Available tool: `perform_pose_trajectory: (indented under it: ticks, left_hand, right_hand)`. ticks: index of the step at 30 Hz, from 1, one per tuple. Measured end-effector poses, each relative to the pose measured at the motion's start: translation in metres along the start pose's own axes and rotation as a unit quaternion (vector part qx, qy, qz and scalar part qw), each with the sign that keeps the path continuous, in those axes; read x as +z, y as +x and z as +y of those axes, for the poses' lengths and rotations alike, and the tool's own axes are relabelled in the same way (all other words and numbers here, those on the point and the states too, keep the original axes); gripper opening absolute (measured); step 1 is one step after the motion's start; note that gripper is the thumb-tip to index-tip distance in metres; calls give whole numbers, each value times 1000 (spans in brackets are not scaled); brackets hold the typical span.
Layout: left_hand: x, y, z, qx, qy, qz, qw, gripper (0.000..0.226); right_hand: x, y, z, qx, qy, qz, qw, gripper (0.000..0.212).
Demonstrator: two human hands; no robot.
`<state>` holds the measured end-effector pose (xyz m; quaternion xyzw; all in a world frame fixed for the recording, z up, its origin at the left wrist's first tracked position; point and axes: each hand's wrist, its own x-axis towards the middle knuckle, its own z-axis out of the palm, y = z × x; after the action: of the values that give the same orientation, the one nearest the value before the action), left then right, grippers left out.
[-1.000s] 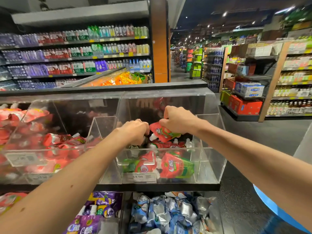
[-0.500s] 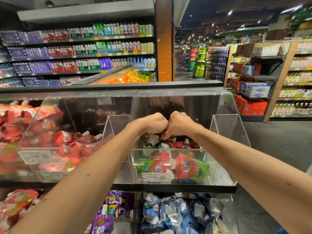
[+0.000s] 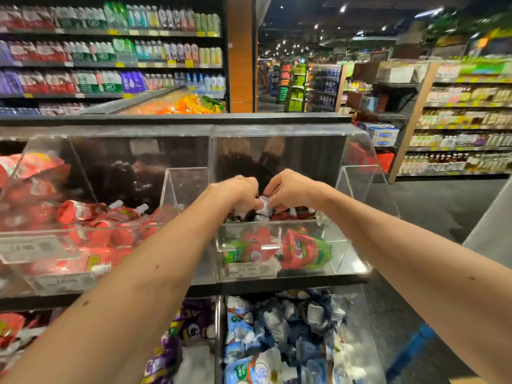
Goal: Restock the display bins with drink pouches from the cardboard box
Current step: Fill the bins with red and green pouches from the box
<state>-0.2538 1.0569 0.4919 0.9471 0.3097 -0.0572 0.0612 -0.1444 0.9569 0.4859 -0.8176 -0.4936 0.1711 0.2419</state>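
1. Your left hand and right hand met over the back of the upper right bin. The fingers of both were curled, and together they pinched the white end of a drink pouch. The rest of that pouch was hidden under your knuckles and blurred.
2. You held that pouch inside the bin's opening, above the pile. As far as I could judge, you had not yet laid it down.
3. The red-and-green pouches in that bin lay in a low layer at the front, with a few more behind. Much clear wall showed above them, so I judged this bin well short of full.
4. The upper left bin was heaped high with red pouches and looked stocked already.
5. Blue-and-white pouches and purple pouches lay in the bins below. The edge of the view cut those bins off, so I could not tell how full they were.
6. The cardboard box was not in view, so I could not tell how much stock you had left to move.
7. My reading was that you were partway through. What remained was to drop this pouch onto the pile, then bring more from the box until the upper right bin matched its neighbour.
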Motion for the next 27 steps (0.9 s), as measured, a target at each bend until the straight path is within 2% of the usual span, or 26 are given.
perform_pose_trajectory:
  ticks: [3,5,7,9,11,14,18,20,23,27]
  left_hand:
    - [-6,-17,0,68,-78,112,988,33]
    - [-11,-38,6,98,-153,209,961,22]
    - [-14,-68,18,129,-207,278,929,14]
    - [-8,-101,41,169,-248,316,900,12]
    - [4,-130,78,228,-304,315,870,13]
    - [41,-151,156,339,-341,254,839,17]
    - [129,-136,290,432,-323,117,834,31]
    - [180,-123,366,463,-295,36,835,35]
    - [264,-117,475,478,-231,-95,843,36]
    - [372,-121,586,442,-145,-233,854,27]
  right_hand:
    - [-9,-28,-6,-15,28,101,994,19]
    - [-15,-58,-8,-44,43,203,977,16]
    - [-20,-104,-2,-86,59,272,957,15]
    - [-18,-156,21,-121,57,295,946,19]
    - [-14,-208,57,-117,61,300,945,29]
    - [-4,-274,129,-21,113,331,936,34]
    - [18,-372,256,181,171,346,905,41]
    - [34,-426,322,290,179,348,873,31]
    - [66,-502,418,419,185,331,825,24]
    - [106,-576,521,539,240,276,759,23]
